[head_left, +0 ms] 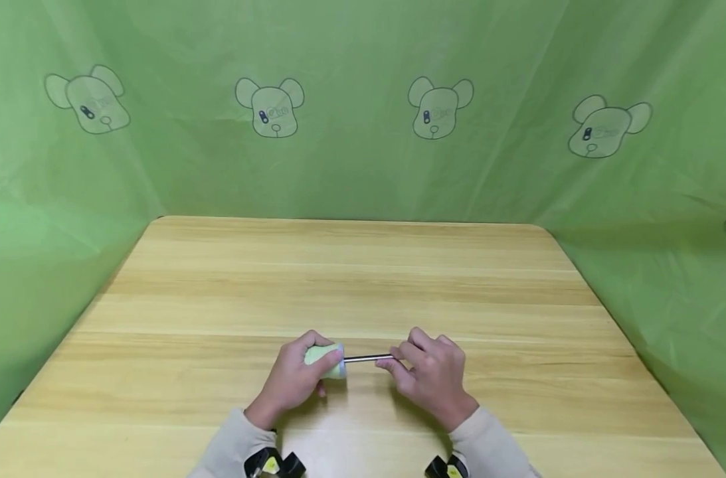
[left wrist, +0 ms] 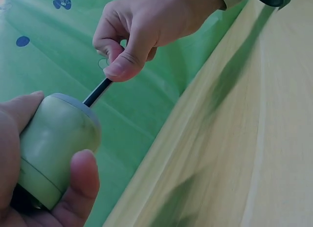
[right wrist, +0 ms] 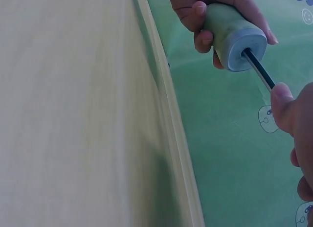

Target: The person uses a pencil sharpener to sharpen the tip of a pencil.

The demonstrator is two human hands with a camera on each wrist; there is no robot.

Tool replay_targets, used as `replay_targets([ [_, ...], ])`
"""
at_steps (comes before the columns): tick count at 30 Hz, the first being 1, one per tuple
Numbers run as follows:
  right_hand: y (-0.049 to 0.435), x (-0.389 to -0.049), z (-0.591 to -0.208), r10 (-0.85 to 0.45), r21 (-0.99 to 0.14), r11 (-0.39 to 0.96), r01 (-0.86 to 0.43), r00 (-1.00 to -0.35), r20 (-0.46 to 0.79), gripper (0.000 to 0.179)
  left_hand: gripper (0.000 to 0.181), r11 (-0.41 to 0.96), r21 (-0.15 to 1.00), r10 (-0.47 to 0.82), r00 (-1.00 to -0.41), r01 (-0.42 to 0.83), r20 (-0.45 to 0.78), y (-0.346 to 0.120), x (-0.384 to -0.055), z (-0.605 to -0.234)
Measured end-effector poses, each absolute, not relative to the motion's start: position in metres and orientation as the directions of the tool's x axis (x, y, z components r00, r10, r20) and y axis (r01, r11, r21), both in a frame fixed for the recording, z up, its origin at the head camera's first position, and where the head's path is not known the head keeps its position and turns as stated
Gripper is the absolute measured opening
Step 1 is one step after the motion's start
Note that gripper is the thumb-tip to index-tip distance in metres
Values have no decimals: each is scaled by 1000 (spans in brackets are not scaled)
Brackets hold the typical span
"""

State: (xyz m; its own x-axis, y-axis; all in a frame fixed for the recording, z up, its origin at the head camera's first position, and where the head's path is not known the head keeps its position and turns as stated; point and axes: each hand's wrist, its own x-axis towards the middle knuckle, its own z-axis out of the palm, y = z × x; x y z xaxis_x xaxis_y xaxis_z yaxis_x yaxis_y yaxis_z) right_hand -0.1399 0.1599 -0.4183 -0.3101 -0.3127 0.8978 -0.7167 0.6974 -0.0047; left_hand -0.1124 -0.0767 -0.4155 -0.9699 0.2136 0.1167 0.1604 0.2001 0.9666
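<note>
My left hand [head_left: 292, 377] grips a light green, rounded pencil sharpener [head_left: 317, 354], its thumb lying along the side. In the right wrist view the sharpener's pale blue-grey end face [right wrist: 236, 53] has a round hole with a dark, shiny pencil [right wrist: 259, 70] in it. My right hand [head_left: 432, 373] pinches the pencil's outer end between thumb and curled forefinger. Both things are held above the table, the pencil roughly level in the head view. The pencil's inserted tip is hidden inside the sharpener. A black part [left wrist: 25, 201] shows at the sharpener's other end, partly covered by the left hand.
The wood-grain table [head_left: 363, 279] spreads out beyond and around the hands. A green curtain [head_left: 363, 172] printed with mouse heads hangs behind it and along both sides. Black devices [head_left: 274, 463] sit on the wrists at the light sleeves [head_left: 234, 445].
</note>
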Motion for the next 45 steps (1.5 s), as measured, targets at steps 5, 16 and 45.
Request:
replay_targets([
  [5, 162, -140, -421, -328, -35, 702, -712, -367, 870, 57, 25, 219, 958, 218, -966, 187, 139, -76, -114, -418],
  [16, 164, -126, -403, -295, -527, 732, -432, -898, 327, 40, 31, 338, 786, 277, -852, 519, 443, -77, -116, -425],
  [45, 163, -131, -428, -296, -196, 616, -763, -455, 840, 38, 25, 176, 983, 34, -998, 52, 46, -82, -114, -412],
])
